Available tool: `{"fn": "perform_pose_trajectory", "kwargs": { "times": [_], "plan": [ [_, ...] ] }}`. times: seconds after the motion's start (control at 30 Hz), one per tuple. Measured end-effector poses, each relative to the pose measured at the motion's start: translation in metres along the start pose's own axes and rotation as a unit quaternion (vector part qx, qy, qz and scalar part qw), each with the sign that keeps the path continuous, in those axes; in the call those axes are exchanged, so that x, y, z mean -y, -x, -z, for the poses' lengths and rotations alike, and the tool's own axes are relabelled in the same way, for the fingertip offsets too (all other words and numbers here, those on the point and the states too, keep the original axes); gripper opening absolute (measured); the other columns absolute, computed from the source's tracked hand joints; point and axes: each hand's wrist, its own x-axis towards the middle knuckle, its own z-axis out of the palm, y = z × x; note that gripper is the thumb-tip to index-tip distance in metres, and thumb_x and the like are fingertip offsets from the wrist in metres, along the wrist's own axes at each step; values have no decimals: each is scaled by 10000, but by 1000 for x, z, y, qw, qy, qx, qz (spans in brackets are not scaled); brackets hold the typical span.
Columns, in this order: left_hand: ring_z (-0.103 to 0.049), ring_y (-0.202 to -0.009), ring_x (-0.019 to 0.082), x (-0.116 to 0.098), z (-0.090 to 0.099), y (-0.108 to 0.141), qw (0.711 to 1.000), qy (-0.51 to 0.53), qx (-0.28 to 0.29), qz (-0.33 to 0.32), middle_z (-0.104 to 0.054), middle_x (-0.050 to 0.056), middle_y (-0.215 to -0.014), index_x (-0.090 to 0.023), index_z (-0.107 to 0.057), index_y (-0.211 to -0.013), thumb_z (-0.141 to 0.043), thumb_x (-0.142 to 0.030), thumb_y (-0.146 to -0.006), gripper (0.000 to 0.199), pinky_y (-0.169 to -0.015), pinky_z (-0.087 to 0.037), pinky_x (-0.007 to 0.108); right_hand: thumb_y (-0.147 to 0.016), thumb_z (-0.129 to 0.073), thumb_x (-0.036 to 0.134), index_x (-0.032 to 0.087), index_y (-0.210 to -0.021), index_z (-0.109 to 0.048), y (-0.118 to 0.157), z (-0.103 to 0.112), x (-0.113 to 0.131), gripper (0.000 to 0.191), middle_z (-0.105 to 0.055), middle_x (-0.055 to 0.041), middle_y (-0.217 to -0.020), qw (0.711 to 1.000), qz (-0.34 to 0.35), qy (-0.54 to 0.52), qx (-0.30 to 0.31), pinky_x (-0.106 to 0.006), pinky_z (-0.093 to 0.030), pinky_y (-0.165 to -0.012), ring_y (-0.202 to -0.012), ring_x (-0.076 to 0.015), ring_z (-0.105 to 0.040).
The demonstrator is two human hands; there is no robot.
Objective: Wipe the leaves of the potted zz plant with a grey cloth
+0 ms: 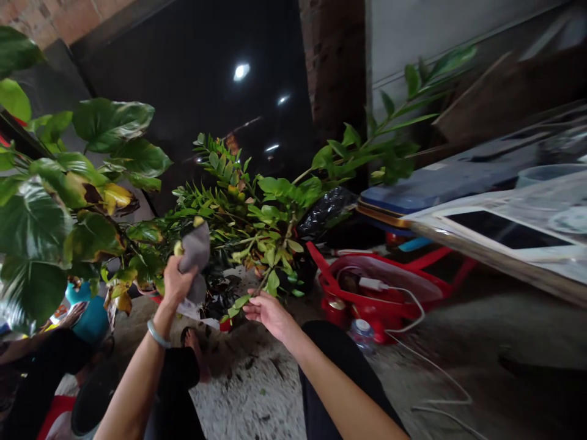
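Observation:
My left hand [178, 280] is closed around a crumpled grey cloth [196, 250], raised in front of the foliage. My right hand [268, 315] pinches a thin leafy stem [257, 292] that hangs low from a bushy green plant [270, 226]. Leaves [236, 307] at the stem's end lie just left of my right fingertips. Some of the bush's lower leaves look pale or yellowish. The pot beneath it is mostly hidden in shadow.
A large-leaved plant [98, 195] with browned edges fills the left. On the right stand a red plastic chair [385, 284] with a white cable [422, 315], a bottle [362, 333] and a table [477, 256] holding a tablet [507, 229]. Another person's hand [73, 315] shows lower left.

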Motion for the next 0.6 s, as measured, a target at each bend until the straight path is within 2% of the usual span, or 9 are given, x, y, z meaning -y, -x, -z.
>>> {"fn": "perform_pose_trajectory", "kwargs": {
  "times": [0.1, 0.17, 0.23, 0.3, 0.37, 0.43, 0.5, 0.57, 0.6],
  "plan": [
    [-597, -772, 194, 23, -8, 36, 983, -1, 182, 3, -648, -7, -763, -196, -720, -750, -729, -200, -592, 158, -742, -452, 293, -760, -677, 167, 193, -907, -615, -1, 1, -2, 161, -698, 15, -646, 999, -22, 22, -27, -247, -576, -511, -549, -168, -727],
    [-594, -766, 194, 26, 5, 53, 972, 33, 231, 2, -648, -11, -751, -192, -728, -733, -730, -202, -588, 145, -733, -447, 287, -787, -690, 192, 195, -828, -594, -4, 5, -4, 105, -664, 22, -593, 997, -40, 48, -53, -232, -537, -438, -488, -166, -696],
    [-576, -750, 187, 16, 24, 52, 978, 71, 198, 4, -632, -18, -746, -189, -722, -749, -753, -246, -605, 158, -714, -442, 278, -792, -705, 208, 200, -768, -569, -8, 8, -6, 138, -624, 34, -539, 995, -48, 62, -69, -221, -493, -382, -440, -164, -663],
    [-549, -734, 177, -1, 38, 33, 989, 95, 115, 1, -603, -31, -739, -195, -704, -784, -779, -321, -630, 212, -696, -435, 271, -792, -712, 216, 198, -763, -574, -11, 8, -8, 142, -615, 38, -525, 994, -48, 64, -71, -213, -477, -368, -423, -156, -647],
    [-536, -736, 173, -13, 37, 8, 994, 105, 27, -15, -580, -37, -744, -205, -682, -814, -782, -387, -652, 264, -700, -435, 270, -793, -709, 218, 189, -806, -603, -11, 4, -9, 111, -629, 38, -543, 995, -43, 61, -68, -210, -490, -388, -432, -147, -650],
    [-538, -759, 176, -15, 22, -8, 994, 98, -25, -33, -578, -32, -773, -210, -671, -831, -767, -394, -654, 272, -727, -441, 278, -789, -703, 209, 186, -871, -630, -10, -2, -9, 112, -644, 39, -566, 997, -30, 47, -61, -214, -521, -432, -471, -149, -679],
    [-543, -765, 185, -8, 2, -5, 997, 72, -6, -29, -582, -22, -774, -207, -673, -797, -754, -333, -624, 229, -739, -441, 294, -785, -694, 195, 189, -929, -644, -8, -7, -10, 153, -673, 30, -601, 998, -17, 21, -49, -225, -553, -481, -523, -161, -714],
    [-552, -755, 198, 3, -10, 15, 996, 49, 73, -10, -590, -11, -741, -203, -688, -741, -739, -254, -585, 172, -738, -439, 313, -785, -682, 178, 192, -966, -650, -6, -9, -9, 184, -705, 15, -642, 999, -14, -3, -32, -241, -577, -518, -560, -171, -735],
    [-559, -754, 205, 7, -10, 28, 992, 49, 118, -4, -601, -4, -732, -202, -702, -722, -732, -229, -576, 151, -737, -442, 319, -788, -677, 173, 191, -972, -652, -5, -9, -9, 186, -718, 8, -660, 999, -17, -10, -25, -248, -585, -528, -567, -173, -739]
  ]
}}
